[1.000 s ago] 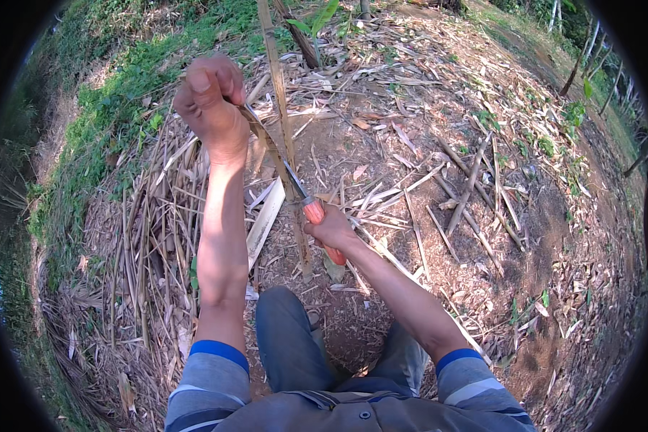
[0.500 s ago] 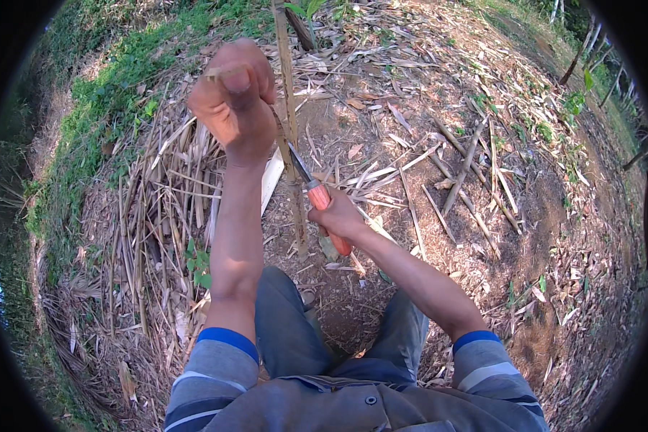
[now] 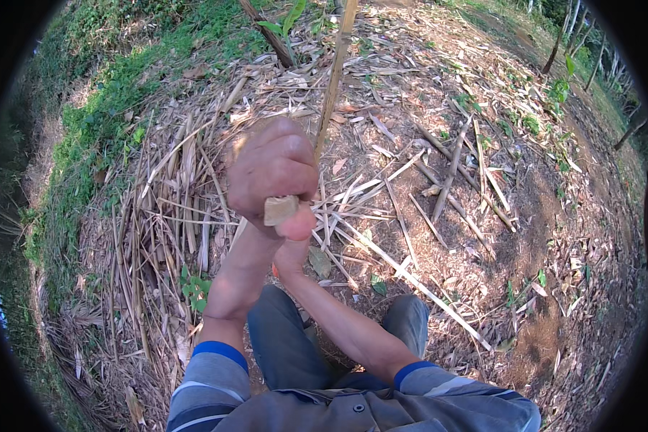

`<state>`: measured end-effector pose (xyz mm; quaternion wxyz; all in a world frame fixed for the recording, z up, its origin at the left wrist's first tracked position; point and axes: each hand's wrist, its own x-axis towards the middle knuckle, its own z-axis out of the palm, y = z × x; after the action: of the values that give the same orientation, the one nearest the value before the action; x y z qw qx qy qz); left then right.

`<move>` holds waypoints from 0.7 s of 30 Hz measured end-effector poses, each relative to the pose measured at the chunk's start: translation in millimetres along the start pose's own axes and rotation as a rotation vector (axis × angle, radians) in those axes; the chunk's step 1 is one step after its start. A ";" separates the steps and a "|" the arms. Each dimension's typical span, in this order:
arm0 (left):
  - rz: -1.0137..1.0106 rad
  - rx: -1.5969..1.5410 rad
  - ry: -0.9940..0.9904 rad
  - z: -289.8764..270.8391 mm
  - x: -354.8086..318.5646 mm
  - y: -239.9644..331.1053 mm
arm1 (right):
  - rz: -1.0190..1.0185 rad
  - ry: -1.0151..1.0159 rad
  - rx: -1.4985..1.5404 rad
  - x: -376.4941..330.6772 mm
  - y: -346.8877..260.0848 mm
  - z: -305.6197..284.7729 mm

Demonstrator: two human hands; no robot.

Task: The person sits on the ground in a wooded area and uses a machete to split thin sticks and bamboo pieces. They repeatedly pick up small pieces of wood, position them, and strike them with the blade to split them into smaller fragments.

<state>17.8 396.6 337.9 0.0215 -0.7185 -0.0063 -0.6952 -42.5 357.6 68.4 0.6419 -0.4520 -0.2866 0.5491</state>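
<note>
My left hand (image 3: pixel 277 173) is raised in front of me, its fist wrapped round a strip of split bamboo or wood (image 3: pixel 281 210) whose squared, pale end shows beside the thumb. Behind and below it, my right hand (image 3: pixel 292 253) is largely covered by the left. A sliver of the knife's orange-red handle (image 3: pixel 274 271) peeks out at its edge; the blade is hidden. A long pale pole (image 3: pixel 333 83) slants from the top of the view down behind my left fist. Whether it is the same piece as the held strip, I cannot tell.
Dry split strips (image 3: pixel 162 187) lie heaped at the left. Several crossed sticks (image 3: pixel 453 169) rest on the littered ground at the right. A dark stump (image 3: pixel 270 36) with a leafy sprout stands ahead, and green undergrowth (image 3: pixel 93 137) borders the far left.
My left fist has come down and rightward. The right hand with the knife has moved left, behind it. The pole, nearly upright before, now leans to the right at its top.
</note>
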 end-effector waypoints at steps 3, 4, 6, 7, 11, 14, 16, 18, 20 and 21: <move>-0.035 0.180 -0.149 -2.8 4.1 3.7 | 0.172 0.099 0.036 5.7 -12.1 53.3; -0.030 0.209 -0.171 7.0 4.6 -2.7 | 0.239 0.159 0.021 20.9 -17.0 61.7; -0.088 0.175 -0.063 -3.0 -0.9 -13.0 | 0.185 0.268 0.615 36.6 -15.4 103.8; -0.164 0.150 0.042 -26.9 3.2 -19.7 | 0.334 0.074 0.644 16.1 -18.9 107.8; -0.288 0.169 0.218 -70.3 25.3 -25.0 | 0.568 -0.431 0.299 6.1 -106.9 8.4; -0.307 0.187 0.217 -66.5 30.7 -8.5 | -0.047 -0.528 -0.555 27.6 -139.3 -27.6; -0.275 0.266 0.170 -61.4 29.5 -0.5 | -0.162 -0.549 -0.797 6.4 -155.9 -42.0; -0.237 0.262 0.156 -62.0 33.6 4.9 | -0.073 -0.524 -0.865 -0.9 -146.3 -45.2; -0.231 0.259 0.178 -49.7 33.5 3.5 | 0.046 -0.513 -0.957 -14.3 -108.7 -65.8; -0.244 0.280 0.171 -43.6 33.1 1.3 | 0.100 -0.510 -1.017 -13.8 -57.4 -87.5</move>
<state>-24.6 392.9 372.4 0.0372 -0.6407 -0.1883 -0.7434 55.6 321.7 84.2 0.2275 -0.5700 -0.6391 0.4636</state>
